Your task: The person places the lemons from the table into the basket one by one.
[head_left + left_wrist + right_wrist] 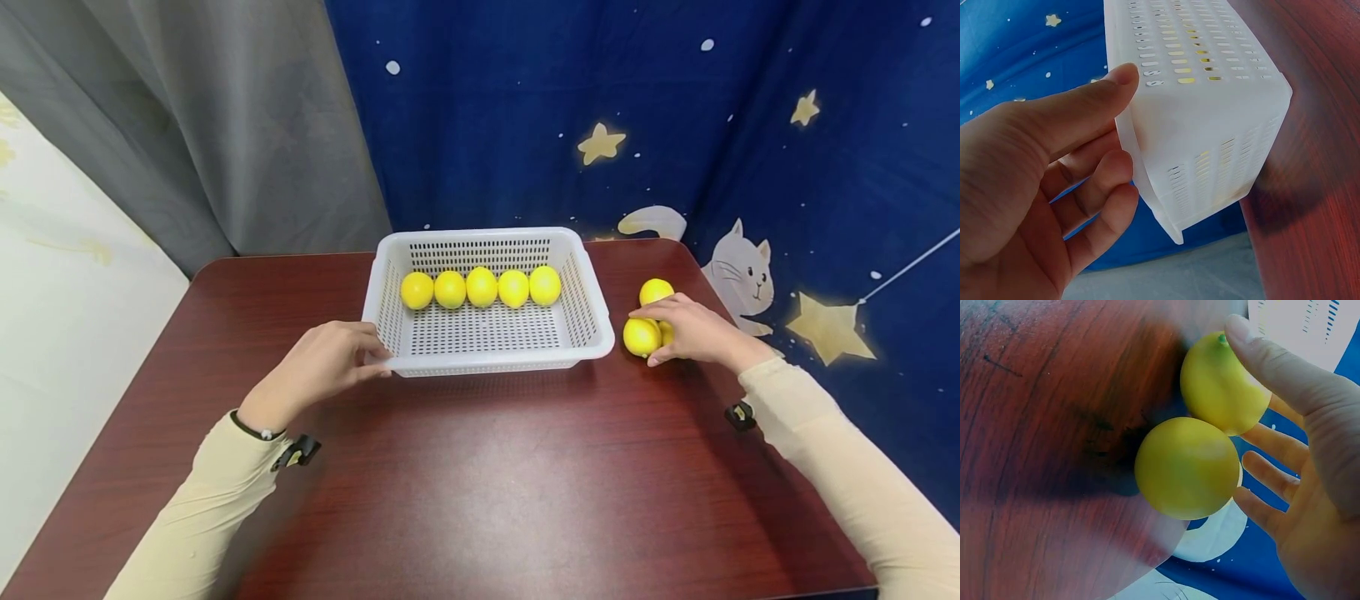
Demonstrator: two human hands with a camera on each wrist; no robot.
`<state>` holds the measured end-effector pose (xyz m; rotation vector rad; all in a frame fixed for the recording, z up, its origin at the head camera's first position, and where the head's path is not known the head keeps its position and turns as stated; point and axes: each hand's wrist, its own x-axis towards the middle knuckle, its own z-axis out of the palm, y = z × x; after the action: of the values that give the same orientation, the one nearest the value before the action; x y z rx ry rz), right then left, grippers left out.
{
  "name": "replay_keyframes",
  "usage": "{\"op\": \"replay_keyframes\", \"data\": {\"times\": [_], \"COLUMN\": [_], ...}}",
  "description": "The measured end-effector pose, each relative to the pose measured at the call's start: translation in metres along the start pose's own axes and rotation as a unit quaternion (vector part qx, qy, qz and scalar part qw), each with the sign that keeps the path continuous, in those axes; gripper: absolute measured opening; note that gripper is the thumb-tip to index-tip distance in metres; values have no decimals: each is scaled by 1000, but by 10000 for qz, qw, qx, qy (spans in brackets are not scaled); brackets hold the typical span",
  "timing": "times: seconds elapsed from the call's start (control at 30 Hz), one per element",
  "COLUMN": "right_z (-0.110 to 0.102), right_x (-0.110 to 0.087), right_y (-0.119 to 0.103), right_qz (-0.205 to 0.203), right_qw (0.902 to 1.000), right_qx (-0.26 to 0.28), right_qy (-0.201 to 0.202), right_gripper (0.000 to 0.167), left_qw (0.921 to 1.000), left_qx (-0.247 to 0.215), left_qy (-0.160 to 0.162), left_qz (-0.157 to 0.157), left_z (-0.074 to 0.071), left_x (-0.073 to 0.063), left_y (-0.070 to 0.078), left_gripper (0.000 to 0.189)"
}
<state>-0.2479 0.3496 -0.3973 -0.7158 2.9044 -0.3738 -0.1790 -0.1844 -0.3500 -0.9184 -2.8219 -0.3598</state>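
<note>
A white plastic basket stands on the table with several yellow lemons in a row inside it. At its near left corner, my left hand holds the rim. In the left wrist view, the thumb lies on the outer side of the basket and the other fingers bend at the rim. My right hand curls round a lemon to the right of the basket. Its thumb is by the stem end of that lemon in the right wrist view. Another lemon sits against it.
One more lemon lies just behind the right hand. The dark red wooden table runs up to a blue curtain with stars and a cat, and a grey curtain at the back left. A pale wall is on the left.
</note>
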Motion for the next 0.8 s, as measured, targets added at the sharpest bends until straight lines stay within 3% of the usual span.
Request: {"op": "replay_keyframes", "data": {"times": [0.8], "right_z": [10], "right_x": [6], "right_y": [-3], "right_qz": [23], "right_qw": [9998], "right_qx": [-87], "right_qy": [163], "right_gripper": [68], "left_qw": [10000], "left_qx": [14], "left_qy": [15], "left_qz": [5], "left_z": [0], "left_x": [-1], "left_y": [0], "left_gripper": [18]}}
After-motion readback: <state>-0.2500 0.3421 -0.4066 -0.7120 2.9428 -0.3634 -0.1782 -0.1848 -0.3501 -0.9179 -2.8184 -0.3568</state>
